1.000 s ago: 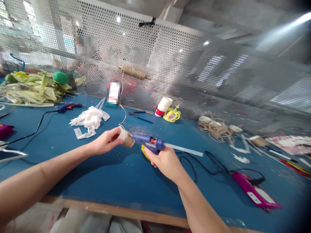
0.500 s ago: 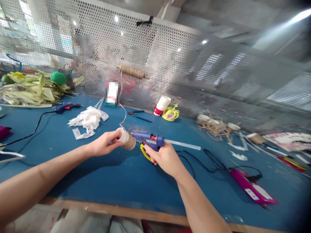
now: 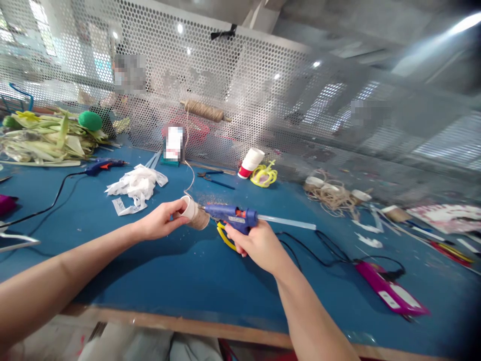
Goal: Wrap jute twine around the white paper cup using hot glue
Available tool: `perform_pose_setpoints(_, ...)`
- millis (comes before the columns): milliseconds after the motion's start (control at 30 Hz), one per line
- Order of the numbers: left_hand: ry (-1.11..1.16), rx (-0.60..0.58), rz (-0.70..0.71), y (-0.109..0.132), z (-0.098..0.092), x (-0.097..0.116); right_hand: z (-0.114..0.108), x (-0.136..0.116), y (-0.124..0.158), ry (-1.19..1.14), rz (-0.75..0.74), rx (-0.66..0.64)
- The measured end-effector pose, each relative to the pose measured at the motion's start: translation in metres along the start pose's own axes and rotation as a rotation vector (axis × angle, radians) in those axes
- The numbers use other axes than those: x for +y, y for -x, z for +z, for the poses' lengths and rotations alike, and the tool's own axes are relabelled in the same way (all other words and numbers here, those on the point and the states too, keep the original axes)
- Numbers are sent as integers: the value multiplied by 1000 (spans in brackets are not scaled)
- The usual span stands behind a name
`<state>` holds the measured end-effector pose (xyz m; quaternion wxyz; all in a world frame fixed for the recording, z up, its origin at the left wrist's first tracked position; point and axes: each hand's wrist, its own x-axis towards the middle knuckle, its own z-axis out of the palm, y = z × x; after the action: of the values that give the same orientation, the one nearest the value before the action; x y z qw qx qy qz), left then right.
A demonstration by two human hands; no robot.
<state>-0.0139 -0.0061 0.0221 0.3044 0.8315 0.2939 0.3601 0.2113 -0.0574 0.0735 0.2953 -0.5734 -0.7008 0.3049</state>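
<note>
My left hand [image 3: 169, 218] grips a small white paper cup [image 3: 192, 210] by its rim, tilted with its mouth toward the hand. Brown twine is wound around the cup's far part, and a strand of twine [image 3: 192, 176] runs from it up to a spool [image 3: 205, 110] on the perforated panel. In my right hand [image 3: 259, 241] is a blue hot glue gun [image 3: 231, 215], a clear glue stick [image 3: 287, 221] poking out of its back. The nozzle is at the wrapped side of the cup; whether it touches I cannot tell. Yellow scissor-like handles [image 3: 224, 236] show beside the right hand.
Pliers [image 3: 216, 179], stacked paper cups [image 3: 251, 163] and a yellow crown-like piece [image 3: 264, 175] stand behind. White plastic [image 3: 137, 185], a second glue gun [image 3: 105, 165] and corn husks [image 3: 48, 140] lie left. Twine-wrapped cups [image 3: 334, 193] and a purple power strip [image 3: 391, 288] are right.
My right hand has shifted the glue gun slightly to the right along the cup. The cup in my left hand has moved very little.
</note>
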Motion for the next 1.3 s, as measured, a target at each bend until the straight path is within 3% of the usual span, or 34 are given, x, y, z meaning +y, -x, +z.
perform_pose_setpoints(133, 67, 43, -40, 0, 0, -4, -4, 1, 0, -73, 28, -12)
perform_pose_setpoints(233, 136, 57, -68, 0, 1, -5, -10, 6, -6, -278, 38, -20)
perform_pose_setpoints(333, 152, 61, -71, 0, 2, -5, -18, 16, -22, -542, 92, 1)
perform_pose_setpoints(400, 145, 63, -65, 0, 3, -6, -24, 24, -39, -582, 150, 66)
perform_pose_setpoints(500, 135, 63, -74, 0, 4, -7, -29, 39, -69, -376, 238, 165)
perform_pose_setpoints(633, 146, 59, -75, 0, 4, -8, -22, 63, -105, -169, 320, 205)
perform_pose_setpoints(767, 152, 57, -56, 0, 4, -8, -13, 83, -125, 68, 384, 267)
perform_pose_setpoints(867, 126, 47, -38, 0, 4, -7, -12, 83, -128, 228, 378, 290)
perform_pose_setpoints(967, 105, 15, -18, 1, 5, -6, -10, 65, -123, 306, 296, 288)
perform_pose_setpoints(1033, 98, 4, -20, 1, 5, -4, -3, 46, -118, 296, 215, 227)
perform_pose_setpoints(1100, 108, -3, -24, 2, 6, -2, 10, 26, -113, 227, 132, 87)
perform_pose_setpoints(1133, 116, -10, -28, 2, 7, -1, 18, 16, -110, 155, 82, -16)
perform_pose_setpoints(1200, 137, -26, -38, 3, 8, 1, 33, 2, -105, -186, -8, -351)
perform_pose_setpoints(1233, 152, -33, -46, 3, 8, 2, 39, -2, -102, -317, -31, -428)
perform_pose_setpoints(1300, 195, -29, -68, 3, 8, 3, 45, -7, -98, -520, -54, -408)
